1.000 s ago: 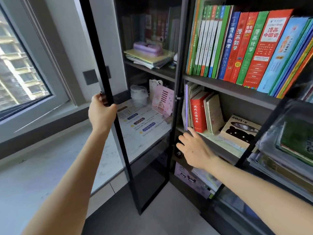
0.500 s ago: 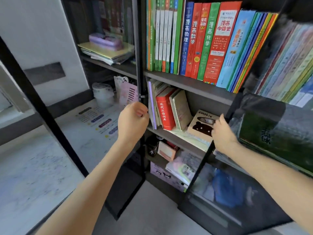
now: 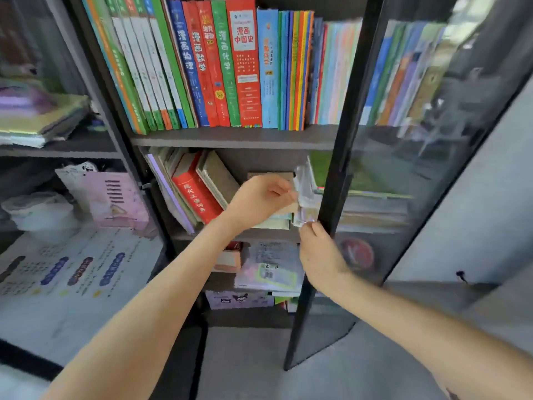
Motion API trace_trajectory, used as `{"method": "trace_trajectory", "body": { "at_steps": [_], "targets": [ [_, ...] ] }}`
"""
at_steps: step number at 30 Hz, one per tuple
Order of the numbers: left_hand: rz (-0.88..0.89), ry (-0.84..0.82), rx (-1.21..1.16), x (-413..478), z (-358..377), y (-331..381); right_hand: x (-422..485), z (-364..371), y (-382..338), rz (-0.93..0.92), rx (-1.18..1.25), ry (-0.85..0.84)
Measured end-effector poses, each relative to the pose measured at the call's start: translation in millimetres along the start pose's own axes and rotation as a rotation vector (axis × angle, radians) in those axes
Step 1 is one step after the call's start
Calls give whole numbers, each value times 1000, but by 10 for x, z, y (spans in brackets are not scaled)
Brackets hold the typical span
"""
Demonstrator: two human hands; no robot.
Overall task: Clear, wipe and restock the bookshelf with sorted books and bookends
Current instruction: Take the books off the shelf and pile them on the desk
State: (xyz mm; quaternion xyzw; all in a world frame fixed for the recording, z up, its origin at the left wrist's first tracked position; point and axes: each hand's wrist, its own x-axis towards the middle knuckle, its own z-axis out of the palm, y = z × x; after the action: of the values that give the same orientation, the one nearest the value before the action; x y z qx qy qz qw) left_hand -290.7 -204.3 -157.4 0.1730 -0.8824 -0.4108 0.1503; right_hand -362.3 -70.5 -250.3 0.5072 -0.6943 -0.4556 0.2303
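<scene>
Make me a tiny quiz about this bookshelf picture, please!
1. True or false: the colourful books lie flat in a pile.
2. Where does the left hand reach? A) among the colourful books B) into the shelf with the red book C) down to the floor
3. What does the right hand hold on to?

Key: 1. False, they stand upright. 2. B. 3. The black frame of the glass door.
</scene>
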Motion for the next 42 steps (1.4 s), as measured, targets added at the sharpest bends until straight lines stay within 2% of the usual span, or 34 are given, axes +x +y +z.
{"method": "trace_trajectory", "body": {
  "at_steps": [3,8,12,16,19,21,26,30,32,35,38,42],
  "targets": [
    [165,-211,10,49,235,206,-546,17,-132,79,105,-43],
    [486,-551,-157,-76,939,643,-1408,42,-224,160,267,-212],
    [629,-484,-128,-207,1573,1031,-1948,178,-180,344,481,-246],
    [628,-486,-116,-366,2002,1448,-2486,475,-180,692,830,9],
    [674,-468,-71,-462,2368,1764,-2782,628,-159,934,883,98],
    [679,-444,-63,-498,2600,1958,-2922,744,-133,1060,873,53],
    [650,-394,-77,-552,3144,2432,-3297,1065,-20,1298,908,-184],
    [626,-390,-82,-480,3379,2675,-3556,1242,97,1320,944,-326],
    [620,-391,-57,-450,3442,2747,-3608,1314,167,1304,963,-352],
    [639,-484,-26,-380,3433,2784,-3566,1382,287,1226,972,-356],
    [642,-562,-5,-239,3236,2704,-3374,1406,451,1161,987,-250],
    [599,-437,-35,83,2678,2498,-2882,1330,735,1078,1037,36]
  ]
}}
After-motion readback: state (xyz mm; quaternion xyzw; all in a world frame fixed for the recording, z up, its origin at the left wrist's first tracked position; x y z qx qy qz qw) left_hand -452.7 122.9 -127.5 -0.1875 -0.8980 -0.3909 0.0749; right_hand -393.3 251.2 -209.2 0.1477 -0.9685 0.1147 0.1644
